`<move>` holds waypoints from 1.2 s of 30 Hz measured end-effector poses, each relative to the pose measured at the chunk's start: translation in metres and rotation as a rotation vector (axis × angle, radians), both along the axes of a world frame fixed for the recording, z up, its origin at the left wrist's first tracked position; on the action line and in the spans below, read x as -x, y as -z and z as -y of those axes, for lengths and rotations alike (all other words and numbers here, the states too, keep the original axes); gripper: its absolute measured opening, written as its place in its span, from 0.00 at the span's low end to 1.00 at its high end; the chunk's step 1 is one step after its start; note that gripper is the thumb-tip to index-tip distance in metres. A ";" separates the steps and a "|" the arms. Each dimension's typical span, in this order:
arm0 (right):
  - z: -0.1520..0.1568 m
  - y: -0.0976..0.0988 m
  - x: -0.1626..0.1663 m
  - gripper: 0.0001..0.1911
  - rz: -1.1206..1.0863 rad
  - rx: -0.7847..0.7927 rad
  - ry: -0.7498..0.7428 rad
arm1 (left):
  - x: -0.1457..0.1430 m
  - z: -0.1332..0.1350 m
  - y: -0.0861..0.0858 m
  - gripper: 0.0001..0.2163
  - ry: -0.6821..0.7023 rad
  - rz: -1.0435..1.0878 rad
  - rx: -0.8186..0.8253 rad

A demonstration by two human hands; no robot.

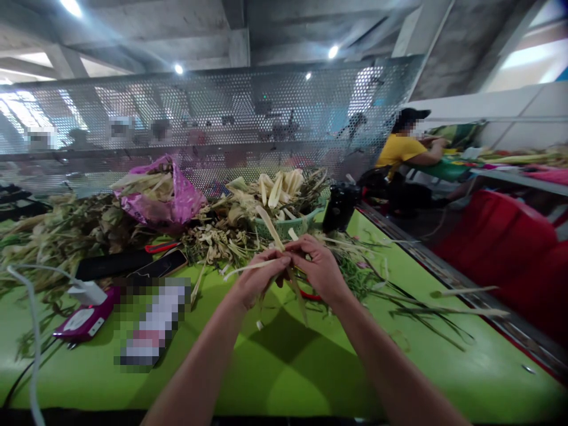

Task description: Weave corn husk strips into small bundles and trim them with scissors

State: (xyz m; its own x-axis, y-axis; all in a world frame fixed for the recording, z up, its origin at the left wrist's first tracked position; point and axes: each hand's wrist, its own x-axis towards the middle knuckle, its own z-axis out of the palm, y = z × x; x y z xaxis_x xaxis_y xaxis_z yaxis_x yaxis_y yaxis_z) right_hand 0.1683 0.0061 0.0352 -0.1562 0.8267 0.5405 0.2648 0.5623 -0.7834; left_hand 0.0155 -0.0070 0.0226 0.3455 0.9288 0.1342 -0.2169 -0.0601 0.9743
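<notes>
The smooth lime-green worktop (284, 367) in front of me shines glossy, like lacquered plastic. The pale fibrous plant stalk (270, 226) I hold looks dry and matt. The pink thin-film plastic bag (180, 198) is crinkled and shiny, and the teal lattice plastic basket (290, 226) is duller. Past the far edge stands a grey perforated metal screen (222, 112). The flat black phone (160, 264) has a glassy face.

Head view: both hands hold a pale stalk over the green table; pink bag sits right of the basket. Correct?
No. The head view shows the pink bag left of the basket, not right. The rest holds: left hand and right hand hold the pale stalk over the green table.
</notes>
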 end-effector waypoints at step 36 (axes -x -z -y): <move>-0.001 0.013 -0.008 0.11 -0.504 0.432 -0.067 | 0.011 -0.008 0.013 0.15 0.185 0.301 0.263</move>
State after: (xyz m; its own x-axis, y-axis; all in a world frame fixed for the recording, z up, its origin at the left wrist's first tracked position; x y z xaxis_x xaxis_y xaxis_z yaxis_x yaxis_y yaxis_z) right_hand 0.1768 0.0068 0.0224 -0.0301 0.9827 0.1829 -0.2175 0.1722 -0.9608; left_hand 0.0046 0.0014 0.0091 0.4906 0.8711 0.0220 -0.4777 0.2477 0.8429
